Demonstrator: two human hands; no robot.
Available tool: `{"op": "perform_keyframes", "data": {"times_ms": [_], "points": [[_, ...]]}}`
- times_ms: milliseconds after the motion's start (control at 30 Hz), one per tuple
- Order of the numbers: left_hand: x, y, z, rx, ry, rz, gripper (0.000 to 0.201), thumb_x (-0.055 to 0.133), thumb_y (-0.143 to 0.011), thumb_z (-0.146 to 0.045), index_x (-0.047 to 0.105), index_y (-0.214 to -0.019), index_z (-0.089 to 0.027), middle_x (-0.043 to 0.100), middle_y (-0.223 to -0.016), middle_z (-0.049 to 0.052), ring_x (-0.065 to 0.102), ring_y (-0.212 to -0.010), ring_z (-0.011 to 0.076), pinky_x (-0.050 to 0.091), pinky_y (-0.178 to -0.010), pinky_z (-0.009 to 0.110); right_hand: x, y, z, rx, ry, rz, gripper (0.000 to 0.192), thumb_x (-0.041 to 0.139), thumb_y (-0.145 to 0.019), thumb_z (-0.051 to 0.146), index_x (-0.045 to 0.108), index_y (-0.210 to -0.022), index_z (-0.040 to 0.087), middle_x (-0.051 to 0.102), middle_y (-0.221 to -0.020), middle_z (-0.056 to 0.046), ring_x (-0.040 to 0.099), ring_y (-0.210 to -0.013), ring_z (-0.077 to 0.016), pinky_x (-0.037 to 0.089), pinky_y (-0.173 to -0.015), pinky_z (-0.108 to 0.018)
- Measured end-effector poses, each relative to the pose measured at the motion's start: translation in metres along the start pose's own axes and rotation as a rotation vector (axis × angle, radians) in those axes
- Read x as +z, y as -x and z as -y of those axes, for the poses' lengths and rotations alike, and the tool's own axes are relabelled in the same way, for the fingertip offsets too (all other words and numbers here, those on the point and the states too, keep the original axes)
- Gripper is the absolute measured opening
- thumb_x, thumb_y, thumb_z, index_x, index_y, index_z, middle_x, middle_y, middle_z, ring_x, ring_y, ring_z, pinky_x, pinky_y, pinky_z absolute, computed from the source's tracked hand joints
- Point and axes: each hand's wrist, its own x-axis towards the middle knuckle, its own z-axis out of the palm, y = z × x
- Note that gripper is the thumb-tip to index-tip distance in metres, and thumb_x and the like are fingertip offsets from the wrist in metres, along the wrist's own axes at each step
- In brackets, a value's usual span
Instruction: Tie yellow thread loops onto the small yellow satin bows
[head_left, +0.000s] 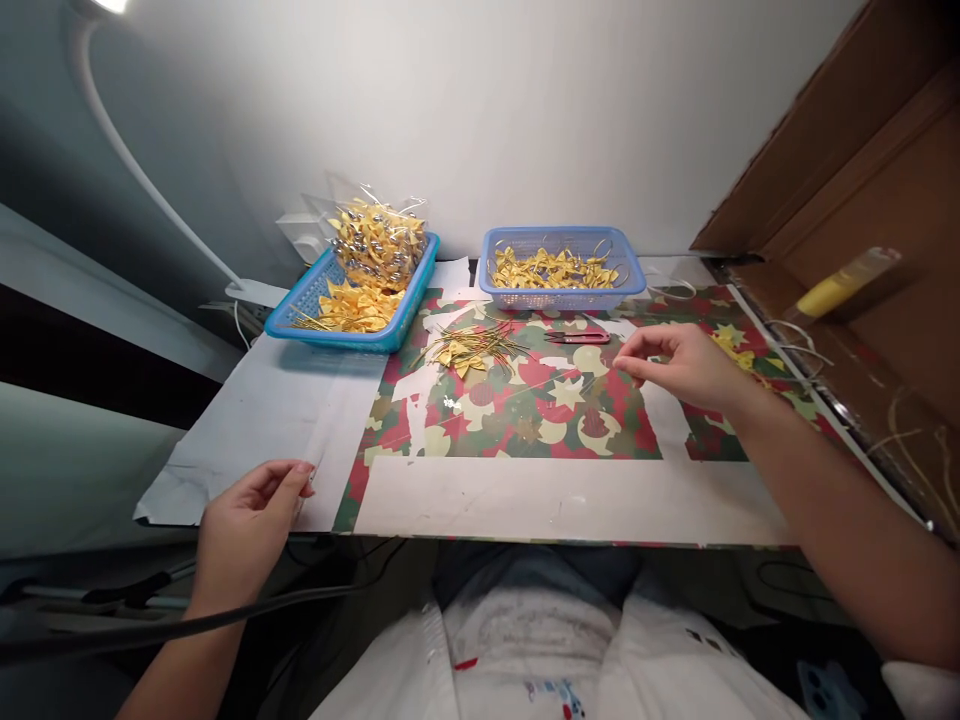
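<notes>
My left hand (251,515) is over the table's front left edge, thumb and forefinger pinched together. A tiny shiny bit shows at its fingertips, too small to name. My right hand (686,370) hovers over the right side of the patterned sheet, its fingertips closed; what they hold, if anything, is too fine to make out. Between the hands, near the back, lies a loose pile of thin gold-green cords (487,343) with yellow ribbon bows (461,357) among them. A pair of red-handled thread snips (577,338) rests left of my right hand.
A blue basket (337,342) at back left holds yellow bows and a clear bag (379,240) of bows with silver beads. Another basket (562,298) with bows stands at back centre. More yellow pieces (735,350) lie right, beside a cardboard wall (840,170). A lamp (142,180) arches left.
</notes>
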Motion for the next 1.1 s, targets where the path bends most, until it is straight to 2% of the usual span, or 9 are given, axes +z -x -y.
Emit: {"op": "perform_keyframes", "data": {"times_ms": [67,233,367,533,733,933,1100], "points": [[0.001,0.011,0.009,-0.027,0.025,0.016,0.021,0.081,-0.061,-0.037,0.069,-0.069,-0.022,0.061,-0.058,-0.003,0.053,-0.058,0.0155,0.044,-0.052,0.023,-0.002,0.001,-0.001,0.016,0.008,-0.025,0.031,0.071,-0.078,0.049,0.066,-0.068,0.020,0.064,-0.061,-0.003,0.058,-0.057,-0.0134,0.047,-0.058,-0.029],[0.007,0.031,0.038,-0.130,0.154,0.092,0.032,0.081,-0.057,-0.047,0.068,-0.067,-0.019,0.055,-0.054,-0.003,0.043,-0.047,0.0111,0.033,-0.042,0.022,-0.008,0.001,-0.007,0.054,-0.011,-0.056,0.026,0.072,-0.078,0.045,0.067,-0.072,0.020,0.062,-0.059,-0.002,0.057,-0.054,-0.0134,0.044,-0.053,-0.029],[0.005,0.037,0.052,-0.162,0.231,0.085,0.032,0.080,-0.056,-0.041,0.066,-0.070,-0.016,0.054,-0.054,-0.003,0.043,-0.047,0.0093,0.032,-0.042,0.020,-0.013,0.002,-0.002,0.061,0.001,-0.090,0.026,0.073,-0.078,0.043,0.066,-0.071,0.019,0.063,-0.060,-0.004,0.058,-0.057,-0.0140,0.043,-0.054,-0.030],[0.000,0.034,0.056,-0.121,0.325,0.032,0.022,0.074,-0.063,-0.034,0.063,-0.070,-0.016,0.050,-0.052,-0.006,0.035,-0.040,0.0059,0.025,-0.039,0.019,-0.019,0.004,0.010,0.105,0.018,-0.100,0.025,0.065,-0.082,0.039,0.066,-0.075,0.015,0.064,-0.065,-0.006,0.059,-0.061,-0.0111,0.041,-0.058,-0.031],[-0.001,0.023,0.050,-0.105,0.371,0.048,0.026,0.073,-0.061,-0.036,0.064,-0.072,-0.015,0.051,-0.051,-0.005,0.035,-0.038,0.0042,0.024,-0.039,0.018,-0.031,-0.005,0.019,-0.068,-0.010,-0.211,0.016,0.073,-0.074,0.032,0.068,-0.070,0.017,0.062,-0.056,-0.002,0.055,-0.052,-0.0109,0.041,-0.050,-0.027],[0.004,0.010,0.026,-0.098,0.398,0.142,0.033,0.073,-0.061,-0.042,0.062,-0.076,-0.015,0.049,-0.056,-0.006,0.035,-0.039,0.0023,0.026,-0.040,0.016,-0.049,-0.008,0.072,-0.188,0.001,-0.235,0.014,0.074,-0.076,0.026,0.068,-0.070,0.015,0.061,-0.054,-0.001,0.053,-0.049,-0.0094,0.037,-0.043,-0.024],[0.006,-0.006,0.002,-0.100,0.263,0.337,0.037,0.077,-0.055,-0.044,0.063,-0.072,-0.014,0.054,-0.058,-0.003,0.036,-0.037,0.0034,0.026,-0.036,0.016,-0.073,-0.018,0.108,-0.262,0.103,-0.244,0.015,0.075,-0.078,0.023,0.070,-0.074,0.010,0.061,-0.055,0.000,0.053,-0.051,-0.0057,0.036,-0.047,-0.022]]}}
